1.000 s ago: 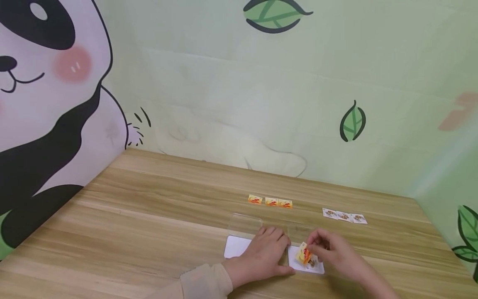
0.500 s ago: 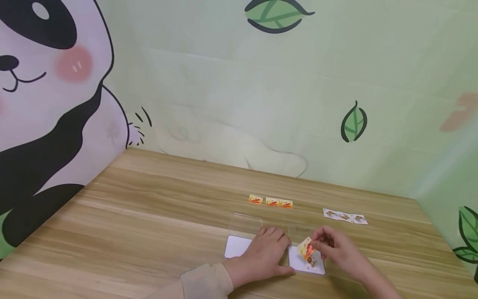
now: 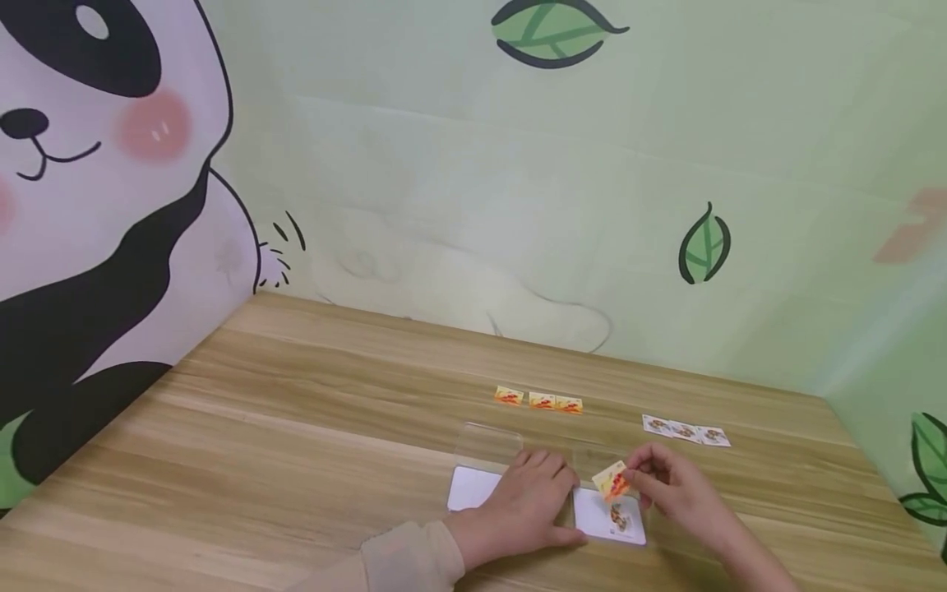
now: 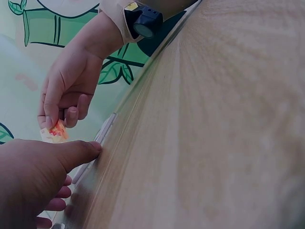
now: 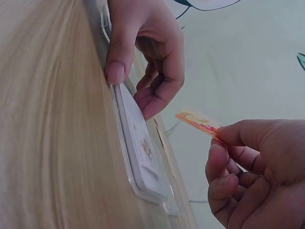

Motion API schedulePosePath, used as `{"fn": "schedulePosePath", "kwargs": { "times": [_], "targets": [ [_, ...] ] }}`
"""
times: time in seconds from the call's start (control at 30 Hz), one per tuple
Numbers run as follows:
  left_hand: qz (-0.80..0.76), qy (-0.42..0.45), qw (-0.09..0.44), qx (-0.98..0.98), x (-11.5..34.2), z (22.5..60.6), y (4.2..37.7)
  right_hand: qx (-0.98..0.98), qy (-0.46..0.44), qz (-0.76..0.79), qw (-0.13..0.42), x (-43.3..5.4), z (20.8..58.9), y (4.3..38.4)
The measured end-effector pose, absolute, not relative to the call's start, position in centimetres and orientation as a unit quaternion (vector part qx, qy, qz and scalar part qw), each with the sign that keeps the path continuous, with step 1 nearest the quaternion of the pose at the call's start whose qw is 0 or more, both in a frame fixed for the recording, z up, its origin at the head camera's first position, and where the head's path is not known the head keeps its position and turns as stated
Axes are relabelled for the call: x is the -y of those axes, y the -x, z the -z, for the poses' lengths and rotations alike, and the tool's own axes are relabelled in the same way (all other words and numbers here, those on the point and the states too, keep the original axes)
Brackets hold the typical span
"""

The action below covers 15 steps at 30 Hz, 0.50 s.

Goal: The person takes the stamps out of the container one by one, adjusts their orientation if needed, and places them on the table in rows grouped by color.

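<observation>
One yellow card (image 3: pixel 609 479) is pinched by the right hand's (image 3: pixel 675 485) fingers over the white box's (image 3: pixel 590 516) twelve-o'clock edge in the head view; the left hand (image 3: pixel 531 503) grips its nine-o'clock side. Left wrist: same pinch. Right wrist: card clear of box. Sorting seems in hand; next likely needs a steady carry to the yellow row (image 3: pixel 542 401) at eleven o'clock.

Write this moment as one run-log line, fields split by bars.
right hand: pinches yellow card above white box | left hand: thumb touching box's edge | farther back: three yellow cards, three white cards
</observation>
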State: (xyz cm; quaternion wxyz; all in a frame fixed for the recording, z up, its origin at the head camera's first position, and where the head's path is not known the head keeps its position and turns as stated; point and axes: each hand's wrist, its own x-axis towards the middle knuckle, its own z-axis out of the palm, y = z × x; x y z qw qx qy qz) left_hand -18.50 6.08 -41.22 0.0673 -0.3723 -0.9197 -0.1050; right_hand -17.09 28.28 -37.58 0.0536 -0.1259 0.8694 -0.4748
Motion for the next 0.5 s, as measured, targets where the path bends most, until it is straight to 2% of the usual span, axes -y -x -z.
{"fn": "schedulePosePath", "kwargs": {
  "times": [0.13,0.5],
  "targets": [
    [0.106,0.37,0.064,0.921,-6.2,41.3,18.5,-0.871,0.095,0.481,0.044,-28.6,37.7,17.4],
    [0.107,0.37,0.064,0.92,-6.4,41.5,18.6,-0.87,0.083,0.486,0.017,-29.3,37.1,18.3]
  ]
}}
